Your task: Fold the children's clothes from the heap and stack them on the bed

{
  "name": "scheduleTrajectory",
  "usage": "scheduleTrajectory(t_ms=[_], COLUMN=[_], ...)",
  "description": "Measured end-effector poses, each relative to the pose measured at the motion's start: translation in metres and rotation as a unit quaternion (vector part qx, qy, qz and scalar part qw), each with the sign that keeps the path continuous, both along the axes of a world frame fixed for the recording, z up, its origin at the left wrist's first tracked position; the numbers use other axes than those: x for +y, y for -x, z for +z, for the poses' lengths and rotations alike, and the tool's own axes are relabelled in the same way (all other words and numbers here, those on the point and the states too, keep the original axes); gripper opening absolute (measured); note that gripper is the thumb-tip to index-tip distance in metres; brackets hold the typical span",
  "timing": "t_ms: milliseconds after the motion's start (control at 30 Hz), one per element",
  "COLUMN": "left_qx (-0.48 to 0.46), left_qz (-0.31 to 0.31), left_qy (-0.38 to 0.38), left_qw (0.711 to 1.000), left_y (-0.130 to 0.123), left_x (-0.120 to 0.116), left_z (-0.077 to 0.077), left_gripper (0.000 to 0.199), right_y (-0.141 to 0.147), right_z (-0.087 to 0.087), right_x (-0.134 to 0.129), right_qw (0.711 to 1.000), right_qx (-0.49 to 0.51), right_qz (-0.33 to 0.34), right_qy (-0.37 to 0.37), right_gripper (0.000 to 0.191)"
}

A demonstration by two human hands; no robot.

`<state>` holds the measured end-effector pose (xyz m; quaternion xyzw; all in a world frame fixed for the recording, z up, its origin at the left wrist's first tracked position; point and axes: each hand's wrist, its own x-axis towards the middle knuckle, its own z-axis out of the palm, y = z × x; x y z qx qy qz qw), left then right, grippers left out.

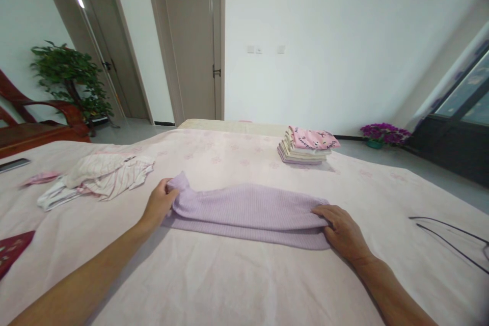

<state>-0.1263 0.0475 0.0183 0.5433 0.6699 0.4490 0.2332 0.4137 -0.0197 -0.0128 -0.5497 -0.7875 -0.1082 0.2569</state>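
A ribbed lilac garment [248, 209] lies folded into a long strip across the bed in front of me, one layer lapped over another. At its left end my left hand [158, 202] pinches a raised corner between thumb and fingers. My right hand [342, 230] grips the other end, thumb beneath and fingers on top of the upper layer. Beyond it, to the right, stands a stack of folded clothes [305, 154] with a pink printed piece [314, 137] on top. Over to the left is a loose heap of striped and white clothes [110, 173].
Pale pink bedding [237, 280] spreads under everything. A phone [14, 164] and a dark red item [15, 249] lie at the left, black thin cords or wires [451, 224] at the right. A wooden chair [49, 122], a plant [71, 79] and purple flowers [384, 133] stand around the bed.
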Motion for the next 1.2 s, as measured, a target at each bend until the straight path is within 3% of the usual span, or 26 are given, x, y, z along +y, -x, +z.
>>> scheduleTrajectory(t_ms=[67, 133, 333, 567, 767, 967, 1100, 1200], left_qx=[-0.149, -0.204, -0.155, -0.063, -0.104, -0.018, -0.012, -0.056], left_qz=[0.038, 0.040, -0.020, -0.049, -0.061, -0.076, -0.110, -0.093], left_qy=[0.020, 0.048, 0.160, 0.138, 0.174, 0.214, 0.216, 0.195], left_qw=[0.988, 0.977, 0.975, 0.987, 0.977, 0.974, 0.970, 0.975], left_y=[0.021, 0.039, 0.067, 0.056, 0.068, 0.083, 0.087, 0.087], left_x=[-0.003, -0.009, -0.024, -0.013, -0.014, -0.010, -0.003, -0.004], left_z=[0.003, 0.005, 0.005, 0.010, 0.007, -0.010, -0.004, 0.002], left_gripper=[0.048, 0.058, 0.062, 0.059, 0.071, 0.073, 0.063, 0.062], right_y=[0.000, 0.000, -0.003, -0.004, -0.006, -0.008, -0.014, -0.015], right_z=[0.003, 0.005, 0.006, 0.006, 0.011, 0.019, 0.031, 0.039], right_x=[0.000, 0.001, 0.002, 0.003, -0.002, -0.004, -0.008, -0.012], right_qw=[1.000, 0.999, 0.999, 0.998, 0.994, 0.996, 0.990, 0.989], right_qx=[-0.005, -0.011, -0.019, -0.004, 0.069, 0.054, 0.105, 0.119], right_qz=[-0.006, -0.015, -0.014, -0.016, 0.015, 0.056, 0.043, 0.023], right_qy=[-0.020, -0.040, -0.043, -0.054, -0.083, 0.050, 0.083, 0.081], right_gripper=[0.054, 0.055, 0.050, 0.053, 0.028, 0.025, 0.021, 0.018])
